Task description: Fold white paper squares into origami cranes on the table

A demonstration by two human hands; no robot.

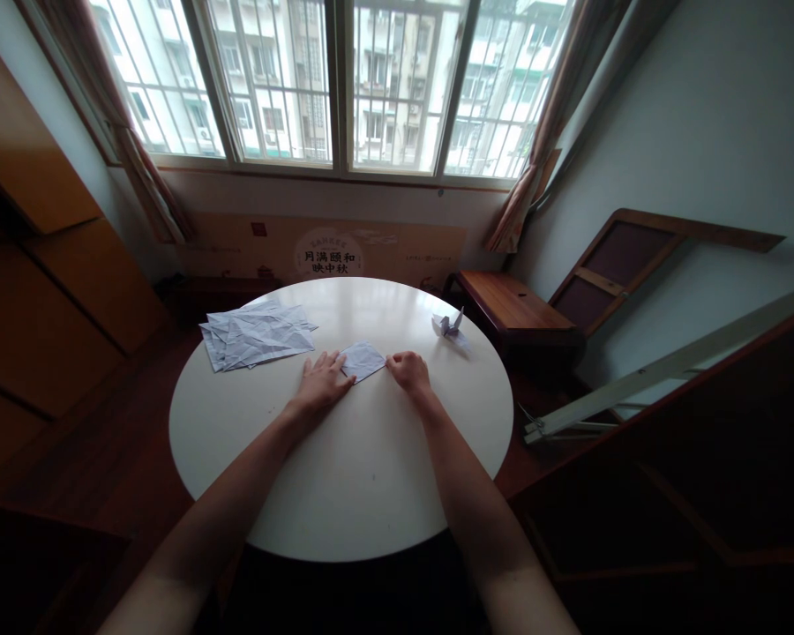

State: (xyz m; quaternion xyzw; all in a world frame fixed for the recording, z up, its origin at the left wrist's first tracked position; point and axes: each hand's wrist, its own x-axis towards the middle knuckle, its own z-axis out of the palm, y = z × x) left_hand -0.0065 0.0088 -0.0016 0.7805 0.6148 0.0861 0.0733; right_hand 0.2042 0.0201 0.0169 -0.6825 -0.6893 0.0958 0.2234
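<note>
The right hand (408, 370) pinches the right corner of a small, creased pale-grey paper (365, 361); the left hand (324, 379) lies spread at its left edge on the round white table (348, 485). Crumpled pale-grey sheets (258, 337) lie left, a folded paper crane (451, 330) right.

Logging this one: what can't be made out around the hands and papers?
All in the head view:
Small paper: part of its left side is covered by the left hand.
Right hand: curled at the small paper's right corner; fingertip placement is too small to tell.
Paper stack: top sheets hide those beneath, so no count.
Folded paper figure: too small to trace its creases.
Arms: cut off by the bottom edge.
</note>
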